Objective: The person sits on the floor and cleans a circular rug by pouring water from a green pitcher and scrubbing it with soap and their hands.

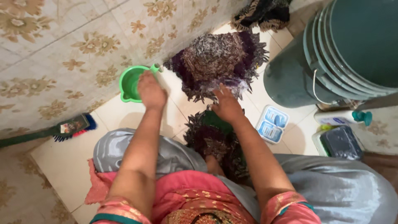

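My left hand (151,92) is closed around the handle of a green plastic scoop (132,83) that rests on the white tiled floor by the wall. My right hand (226,105) grips the near edge of a dark purple and brown shaggy mat (219,58) spread out on the floor ahead. A second shaggy mat (215,139) with a green patch lies bunched between my knees, just under my right wrist. My foot shows below it.
Stacked teal buckets (331,54) stand at the right. A white and blue soap tray (271,123), a white bottle with a teal cap (346,118) and a dark lidded box (342,143) sit beside them. A scrub brush (72,126) lies left. Another dark mat (263,14) lies at the back.
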